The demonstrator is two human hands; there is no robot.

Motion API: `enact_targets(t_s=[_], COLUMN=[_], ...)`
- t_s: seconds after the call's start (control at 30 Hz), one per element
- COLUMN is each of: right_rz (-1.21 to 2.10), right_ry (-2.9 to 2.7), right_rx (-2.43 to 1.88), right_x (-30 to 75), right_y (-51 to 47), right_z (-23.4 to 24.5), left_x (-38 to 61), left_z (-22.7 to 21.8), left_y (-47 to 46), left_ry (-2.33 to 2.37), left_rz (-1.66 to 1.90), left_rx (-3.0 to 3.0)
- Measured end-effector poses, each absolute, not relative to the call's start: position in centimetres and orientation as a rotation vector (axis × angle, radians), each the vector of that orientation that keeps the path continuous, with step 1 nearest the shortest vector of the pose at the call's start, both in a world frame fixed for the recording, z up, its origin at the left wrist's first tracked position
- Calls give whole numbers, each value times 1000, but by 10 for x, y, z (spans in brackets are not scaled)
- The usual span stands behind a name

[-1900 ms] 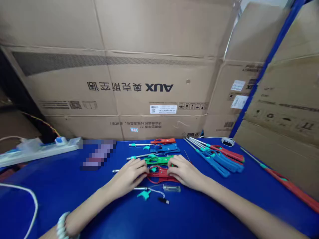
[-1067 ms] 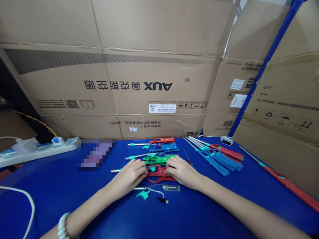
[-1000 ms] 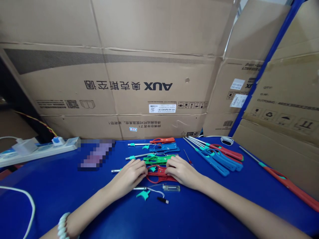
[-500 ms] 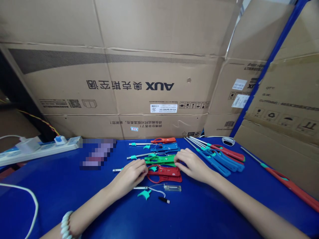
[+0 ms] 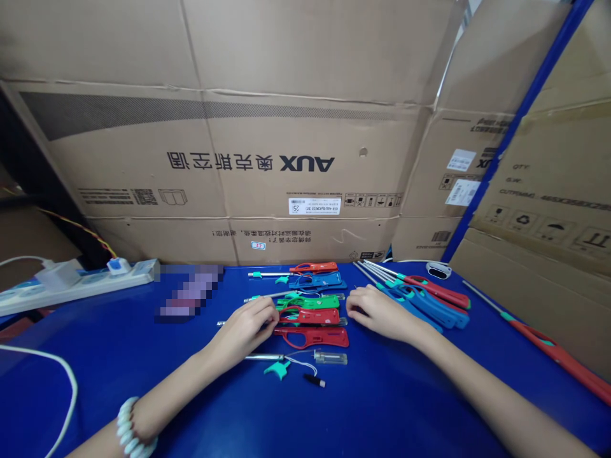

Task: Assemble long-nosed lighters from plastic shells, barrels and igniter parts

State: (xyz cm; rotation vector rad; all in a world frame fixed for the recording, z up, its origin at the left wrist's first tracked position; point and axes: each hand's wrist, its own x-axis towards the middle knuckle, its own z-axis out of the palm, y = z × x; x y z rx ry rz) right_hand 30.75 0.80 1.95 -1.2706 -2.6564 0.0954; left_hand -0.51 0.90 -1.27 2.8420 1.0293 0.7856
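Note:
My left hand is closed, its fingertips pinching the front end of a red lighter handle half. Below that piece lies another red handle shell, flat on the table. A green lighter handle is just behind the held half. My right hand hovers or rests just right of the handle ends, fingers curled together; whatever its fingertips may hold is hidden. Nearest me are a metal lighter tube, a clear fuel tank, a teal trigger and a black igniter piece on white wires.
Farther back lie blue and orange lighter handles. Several assembled lighters are piled to the right, with a red one beyond. A white power strip is at left; cardboard walls the back.
The upper red handle half has shifted back, away from the red shell below, with my left hand at its front end. My right hand has moved slightly right, off the handle ends.

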Motion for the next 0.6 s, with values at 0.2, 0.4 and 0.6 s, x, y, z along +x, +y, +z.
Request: enact_targets(t_s=[0.2,0.4,0.6], right_rz=[256,345,358], right_ry=[-2682,-2670,-2687], right_rx=[-1221,-1250,-1220], right_x=[306,300,294], right_y=[3,-3,-7], right_z=[21,25,23], left_x=[-5,-5,-5], left_z=[-6,-2,-2], left_y=[6,5,4], left_ry=[1072,1086,1088], left_rz=[781,799,826], left_rx=[2836,2821,2813])
